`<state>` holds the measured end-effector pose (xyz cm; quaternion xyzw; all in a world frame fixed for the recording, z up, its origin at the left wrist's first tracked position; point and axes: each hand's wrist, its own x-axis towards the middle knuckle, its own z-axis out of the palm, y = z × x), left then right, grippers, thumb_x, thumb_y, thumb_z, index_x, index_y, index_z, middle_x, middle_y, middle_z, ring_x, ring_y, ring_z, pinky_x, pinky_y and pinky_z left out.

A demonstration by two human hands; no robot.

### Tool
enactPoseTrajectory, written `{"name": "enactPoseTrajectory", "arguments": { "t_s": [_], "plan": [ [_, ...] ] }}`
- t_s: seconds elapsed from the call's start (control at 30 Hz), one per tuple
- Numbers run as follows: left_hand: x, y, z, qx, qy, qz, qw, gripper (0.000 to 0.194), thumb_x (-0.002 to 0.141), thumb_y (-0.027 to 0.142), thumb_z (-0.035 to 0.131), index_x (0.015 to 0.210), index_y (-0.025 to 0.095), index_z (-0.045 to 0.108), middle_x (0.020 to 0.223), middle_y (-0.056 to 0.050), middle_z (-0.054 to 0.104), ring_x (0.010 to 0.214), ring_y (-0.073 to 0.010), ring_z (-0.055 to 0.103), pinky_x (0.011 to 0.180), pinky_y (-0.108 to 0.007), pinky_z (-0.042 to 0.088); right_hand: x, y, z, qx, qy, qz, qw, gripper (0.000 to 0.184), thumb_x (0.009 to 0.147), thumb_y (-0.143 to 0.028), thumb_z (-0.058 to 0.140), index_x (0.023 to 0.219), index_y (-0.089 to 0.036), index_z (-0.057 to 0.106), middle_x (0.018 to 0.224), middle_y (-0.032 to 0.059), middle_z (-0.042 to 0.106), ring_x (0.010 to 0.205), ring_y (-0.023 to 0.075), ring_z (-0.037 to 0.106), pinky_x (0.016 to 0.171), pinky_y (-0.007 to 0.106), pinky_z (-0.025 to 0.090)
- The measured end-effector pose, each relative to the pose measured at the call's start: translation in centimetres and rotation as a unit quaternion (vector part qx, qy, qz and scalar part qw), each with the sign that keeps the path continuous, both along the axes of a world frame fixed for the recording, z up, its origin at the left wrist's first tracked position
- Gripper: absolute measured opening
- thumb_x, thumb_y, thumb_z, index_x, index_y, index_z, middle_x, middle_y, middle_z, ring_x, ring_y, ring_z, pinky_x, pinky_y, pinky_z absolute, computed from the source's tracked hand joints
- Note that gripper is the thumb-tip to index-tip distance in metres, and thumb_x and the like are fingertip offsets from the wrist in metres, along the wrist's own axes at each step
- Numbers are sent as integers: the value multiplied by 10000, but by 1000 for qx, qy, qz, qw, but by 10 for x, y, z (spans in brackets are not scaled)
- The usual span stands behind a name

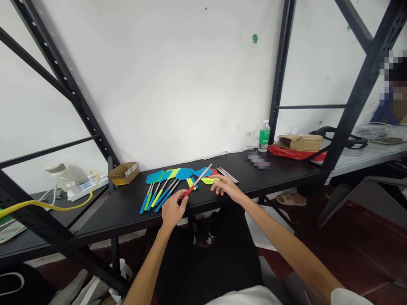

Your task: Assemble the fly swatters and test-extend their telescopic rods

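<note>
My left hand (173, 208) is closed around a red handle with a thin metal rod (203, 173) sticking out of its far end, pointing up and right. My right hand (227, 187) hovers near the rod's right side, fingers apart, just over a yellow-green swatter head (208, 181); whether it touches that head I cannot tell. A blue swatter head (203, 172) and a partly hidden red swatter head (214, 171) lie beside it. Several loose metal rods (228, 174) rest behind my right hand. Short yellow handles (190, 182) lie near the middle. Several fly swatters (155, 177) with blue, green and yellow handles fan out on the left.
On the black table (108, 216) stand a small open cardboard box (123, 173) at left and a water bottle (264, 137) at right. A brown carton (300, 142) lies on a red bag (282, 152). Dark rack posts (280, 63) frame the table. Another person (394, 101) sits far right.
</note>
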<state>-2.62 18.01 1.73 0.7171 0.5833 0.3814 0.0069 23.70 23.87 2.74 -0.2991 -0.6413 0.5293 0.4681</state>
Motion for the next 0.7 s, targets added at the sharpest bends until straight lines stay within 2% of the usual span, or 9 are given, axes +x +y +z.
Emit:
{"name": "enactPoseTrajectory", "arguments": {
  "t_s": [0.13,0.37,0.7],
  "plan": [
    [-1,0,0,11,32,3,999,307,926,348,465,1140,293,678,1162,-8,713,1042,-238,661,834,-328,512,0,3,-3,-4,24,-3,1000,482,840,-510,641,1230,-227,628,833,55,725,550,96,567,432,175,349],
    [-2,0,0,14,17,1,1000,317,941,385,455,1149,291,675,1168,-5,711,1034,-238,660,823,-325,508,-3,9,-7,-31,67,-56,996,389,755,-503,721,946,-164,720,891,89,729,560,94,559,417,184,352],
    [-3,-1,0,17,22,-21,999,335,948,396,444,1161,287,678,1176,-13,706,1056,-242,653,863,-332,506,-2,13,-10,-24,49,-76,996,388,709,-515,758,776,-135,727,738,88,713,542,103,535,413,198,378]
  ]
}}
